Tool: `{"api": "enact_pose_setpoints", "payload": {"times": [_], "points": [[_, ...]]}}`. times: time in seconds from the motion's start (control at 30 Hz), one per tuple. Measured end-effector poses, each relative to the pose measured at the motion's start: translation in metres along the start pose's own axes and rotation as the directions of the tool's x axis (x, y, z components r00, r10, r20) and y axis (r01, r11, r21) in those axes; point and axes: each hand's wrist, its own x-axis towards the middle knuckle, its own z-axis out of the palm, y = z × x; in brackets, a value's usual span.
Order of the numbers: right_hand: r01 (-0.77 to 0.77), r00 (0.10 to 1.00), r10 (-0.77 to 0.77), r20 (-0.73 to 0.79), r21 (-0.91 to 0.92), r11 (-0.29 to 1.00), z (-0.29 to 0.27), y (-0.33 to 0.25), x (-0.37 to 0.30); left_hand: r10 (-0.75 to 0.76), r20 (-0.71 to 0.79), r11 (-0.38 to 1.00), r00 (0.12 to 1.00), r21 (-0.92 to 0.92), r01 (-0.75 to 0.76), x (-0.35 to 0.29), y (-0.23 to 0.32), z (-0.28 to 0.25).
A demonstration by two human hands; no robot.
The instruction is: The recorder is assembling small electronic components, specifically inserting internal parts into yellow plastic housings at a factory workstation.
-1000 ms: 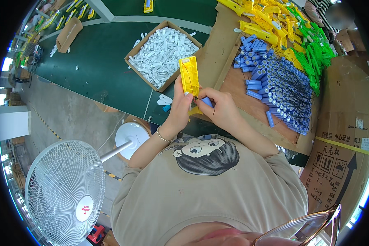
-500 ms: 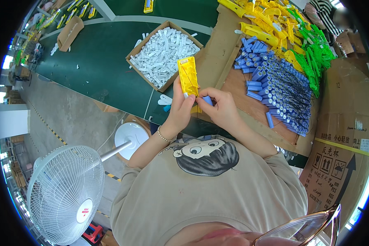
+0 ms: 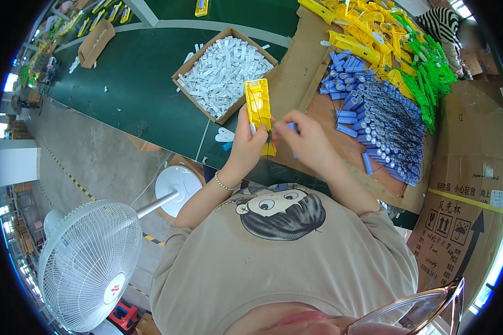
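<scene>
Head view: left hand (image 3: 246,146) is gripping a yellow plastic casing (image 3: 259,107) upright above the tabletop (image 3: 140,84), steadying it while the right hand (image 3: 307,139) is pinching a small blue cell (image 3: 291,127) beside its lower end.

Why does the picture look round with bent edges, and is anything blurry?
Head view: a fisheye lens rounds the frame and curves the green table; daylight flares white at the left rim; the yellow plastic piece is sharp, the glasses at the bottom blur.
</scene>
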Motion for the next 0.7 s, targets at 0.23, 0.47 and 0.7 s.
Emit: {"api": "enact_pose_setpoints", "payload": {"times": [0.23,0.47,0.7], "points": [[-0.168,0.986,0.144,0.089,0.625,0.763,-0.028,-0.02,0.011,-0.132,0.039,0.987,0.99,-0.088,0.135,-0.006,0.0,0.006],[0.043,0.993,-0.032,-0.115,0.096,0.994,-0.006,-0.019,0.012,-0.084,0.107,0.989,0.991,0.127,0.071,-0.007,0.007,0.011],[0.129,0.975,-0.121,-0.184,0.028,0.991,-0.001,-0.018,0.015,-0.001,0.166,0.954,0.986,0.297,-0.049,-0.005,-0.007,0.004]]}}
